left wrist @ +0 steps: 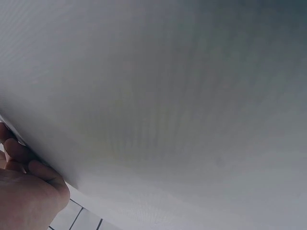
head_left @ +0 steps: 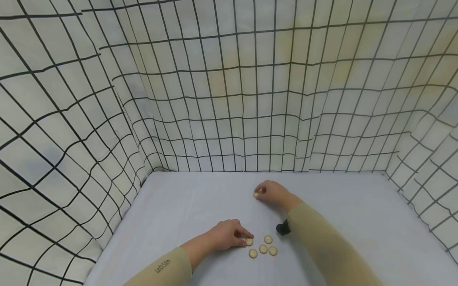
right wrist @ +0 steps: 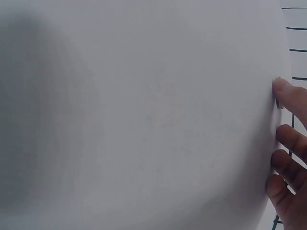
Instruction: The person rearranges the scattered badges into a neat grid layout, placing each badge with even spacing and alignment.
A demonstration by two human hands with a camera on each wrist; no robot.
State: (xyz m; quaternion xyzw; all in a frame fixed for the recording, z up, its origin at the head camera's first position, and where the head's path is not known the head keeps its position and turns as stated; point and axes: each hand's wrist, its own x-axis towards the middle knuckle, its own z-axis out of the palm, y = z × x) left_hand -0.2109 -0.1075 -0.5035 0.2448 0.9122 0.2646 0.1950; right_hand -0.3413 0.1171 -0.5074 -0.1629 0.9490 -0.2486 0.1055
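Near the front middle of the white table, my left hand (head_left: 227,234) pinches a round beige button (head_left: 249,242) between thumb and index finger, low at the tabletop. Farther back, my right hand (head_left: 274,193) holds another beige button (head_left: 255,194) at its fingertips, close over the cloth. Several more beige buttons (head_left: 263,249) lie flat in a loose group just right of the left hand. In the left wrist view the curled fingers of the left hand (left wrist: 31,187) show at the lower left, their button hidden. The right wrist view catches the right hand (right wrist: 292,158) at its right edge.
A white cloth (head_left: 200,198) covers the table. White walls with a black grid (head_left: 229,107) rise behind it and at both sides. A small black device (head_left: 282,228) sits under the right sleeve (head_left: 327,242).
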